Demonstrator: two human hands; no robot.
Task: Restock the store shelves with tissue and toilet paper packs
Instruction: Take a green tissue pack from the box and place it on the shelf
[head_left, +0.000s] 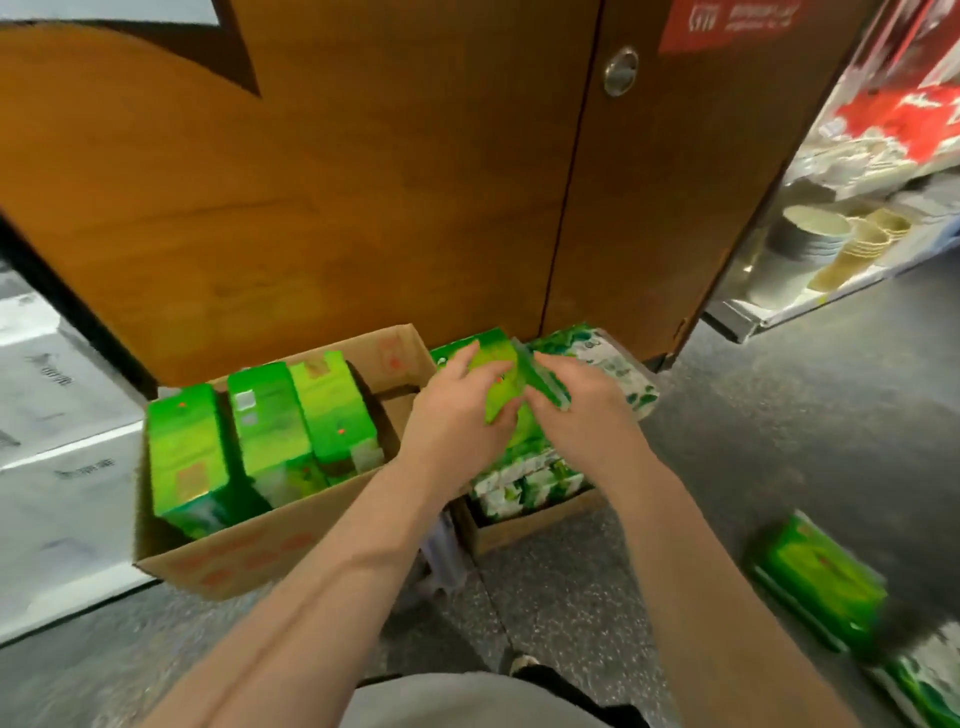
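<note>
Both hands meet over the right cardboard box (524, 525), which holds several green-and-white tissue packs (524, 483). My left hand (457, 410) grips a bright green tissue pack (498, 374) from its left side. My right hand (576, 400) pinches a thin green pack (543, 379) next to it. A larger cardboard box (249, 551) on the left holds three upright green packs (270, 426). Another green pack (821, 587) lies on the floor at the right.
A brown wooden cabinet (363, 182) stands right behind the boxes. Shelves with bowls and paper cups (831, 239) are at the right. White cartons (52, 415) are stacked at the left. A green-and-white pack (924, 680) lies at the bottom right on the grey floor.
</note>
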